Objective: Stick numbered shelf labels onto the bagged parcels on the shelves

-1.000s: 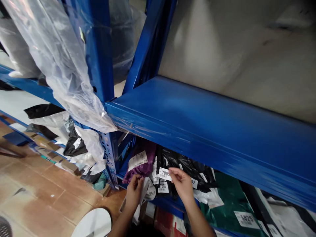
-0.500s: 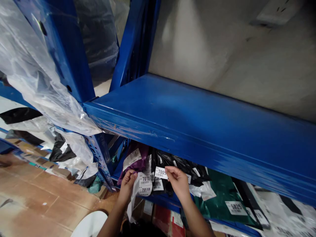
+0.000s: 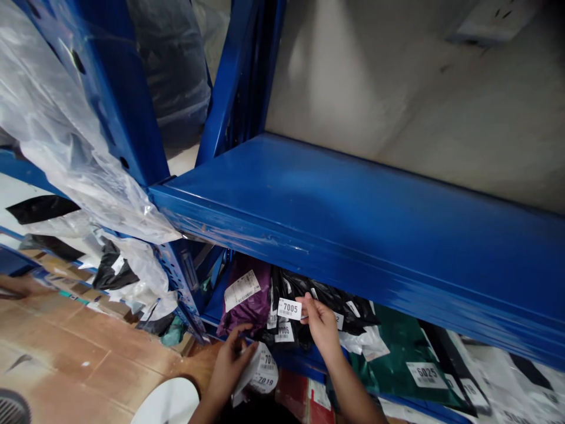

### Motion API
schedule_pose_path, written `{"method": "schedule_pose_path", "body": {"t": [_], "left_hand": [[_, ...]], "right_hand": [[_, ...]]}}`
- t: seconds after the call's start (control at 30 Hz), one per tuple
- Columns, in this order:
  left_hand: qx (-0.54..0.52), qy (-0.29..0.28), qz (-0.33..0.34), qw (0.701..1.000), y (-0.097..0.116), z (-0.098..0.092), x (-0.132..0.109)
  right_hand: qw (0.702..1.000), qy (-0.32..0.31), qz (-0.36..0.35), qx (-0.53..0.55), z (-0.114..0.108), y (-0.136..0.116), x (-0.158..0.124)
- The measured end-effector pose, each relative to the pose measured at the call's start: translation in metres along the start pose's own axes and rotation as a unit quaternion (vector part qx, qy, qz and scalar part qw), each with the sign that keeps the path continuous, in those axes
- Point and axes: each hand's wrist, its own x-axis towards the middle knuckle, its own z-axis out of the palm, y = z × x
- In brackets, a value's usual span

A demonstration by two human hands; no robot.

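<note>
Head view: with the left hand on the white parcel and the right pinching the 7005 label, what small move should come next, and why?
Probably lower the white parcel clear of the shelf: the left hand grips it below the row, while the right hand pinches the 7005 label on a black parcel.

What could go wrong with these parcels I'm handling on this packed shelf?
1. The right hand pinches only the 7005 label; pulling there could tear it off the black parcel.
2. The white parcel hangs out of the shelf from the left hand and might slip to the floor.
3. The purple parcel sits near the shelf's front edge and could slide out.
</note>
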Motion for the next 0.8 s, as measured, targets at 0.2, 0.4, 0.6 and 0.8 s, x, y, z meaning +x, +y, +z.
{"method": "schedule_pose_path", "body": {"t": [0.2, 0.4, 0.6, 0.8], "left_hand": [[-0.026, 0.019, -0.009, 0.999, -0.004, -0.005, -0.009], [-0.004, 0.019, -0.014, 1.0, 0.006, -0.007, -0.008], [0.025, -0.001, 0.016, 1.0, 0.009, -0.005, -0.008], [0.026, 0.012, 0.041, 0.999, 0.011, -0.008, -0.012]], "right_hand": [[1.0, -0.002, -0.009, 0.002, -0.001, 0.004, 0.001], [1.0, 0.0, -0.015, 0.0, 0.001, 0.003, 0.0], [1.0, -0.008, -0.013, 0.0, -0.001, 0.005, -0.001], [1.0, -0.019, 0.004, 0.023, -0.003, 0.005, -0.002]]}}
